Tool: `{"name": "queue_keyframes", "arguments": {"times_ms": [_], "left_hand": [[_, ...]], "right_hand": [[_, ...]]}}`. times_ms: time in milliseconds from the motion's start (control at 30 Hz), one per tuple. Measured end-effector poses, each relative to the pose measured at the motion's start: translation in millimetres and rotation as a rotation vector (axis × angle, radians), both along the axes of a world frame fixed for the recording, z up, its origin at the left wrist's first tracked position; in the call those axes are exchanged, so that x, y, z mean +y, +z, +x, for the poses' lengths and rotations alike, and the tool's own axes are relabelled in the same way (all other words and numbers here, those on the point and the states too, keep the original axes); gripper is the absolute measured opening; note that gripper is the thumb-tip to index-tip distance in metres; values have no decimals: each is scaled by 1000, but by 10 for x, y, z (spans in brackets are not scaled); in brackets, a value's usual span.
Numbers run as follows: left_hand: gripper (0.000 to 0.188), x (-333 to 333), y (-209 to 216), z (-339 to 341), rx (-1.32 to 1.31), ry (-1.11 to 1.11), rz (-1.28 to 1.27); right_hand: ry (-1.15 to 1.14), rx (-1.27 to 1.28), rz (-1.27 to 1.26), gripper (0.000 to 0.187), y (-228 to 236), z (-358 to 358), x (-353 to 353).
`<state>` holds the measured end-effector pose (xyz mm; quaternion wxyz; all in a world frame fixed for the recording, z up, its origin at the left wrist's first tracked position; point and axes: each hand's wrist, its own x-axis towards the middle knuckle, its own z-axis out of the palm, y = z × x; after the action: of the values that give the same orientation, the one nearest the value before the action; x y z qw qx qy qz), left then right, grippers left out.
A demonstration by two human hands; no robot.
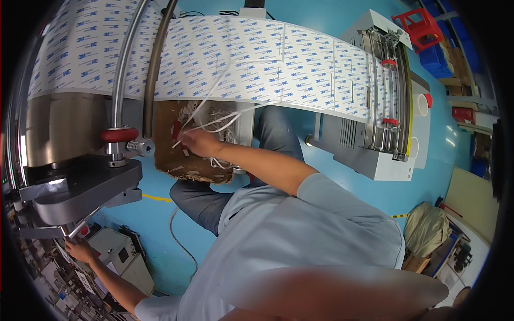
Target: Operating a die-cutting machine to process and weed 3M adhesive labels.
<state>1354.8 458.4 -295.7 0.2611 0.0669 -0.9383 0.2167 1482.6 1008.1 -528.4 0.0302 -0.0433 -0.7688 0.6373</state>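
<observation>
My right hand (201, 143) is closed on thin white strips (227, 127) over an open cardboard box (195, 168). The strips trail up and right across the edge of a white sheet (235, 59) printed in blue. Inside the box lie more white scraps, and something small and red (177, 129) shows beside my fingers. Far to the left, my left hand (79, 250) is closed at the lower end of a slim metal lever (85, 220) under the machine's dark bracket (88, 187). Its fingertips are partly hidden.
Metal rods and a large roller (67, 128) stand at the left. A grey-white machine (383, 144) takes the sheet at the right. Behind it stands a red stool (417, 28) near blue bins (436, 60). A hose (174, 235) lies on the blue floor.
</observation>
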Motion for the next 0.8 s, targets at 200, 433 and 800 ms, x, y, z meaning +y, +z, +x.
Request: {"name": "queue_keyframes", "arguments": {"times_ms": [200, 433, 800], "left_hand": [[48, 1, -43, 12, -31, 19, 6], [55, 446, -509, 490, 221, -195, -12], [30, 5824, -649, 1491, -416, -1499, 763]], "right_hand": [[52, 224, 166, 26, 131, -106, -252], [49, 337, 307, 28, -93, 6, -147], [-11, 111, 256, 25, 211, 479, 17]]}}
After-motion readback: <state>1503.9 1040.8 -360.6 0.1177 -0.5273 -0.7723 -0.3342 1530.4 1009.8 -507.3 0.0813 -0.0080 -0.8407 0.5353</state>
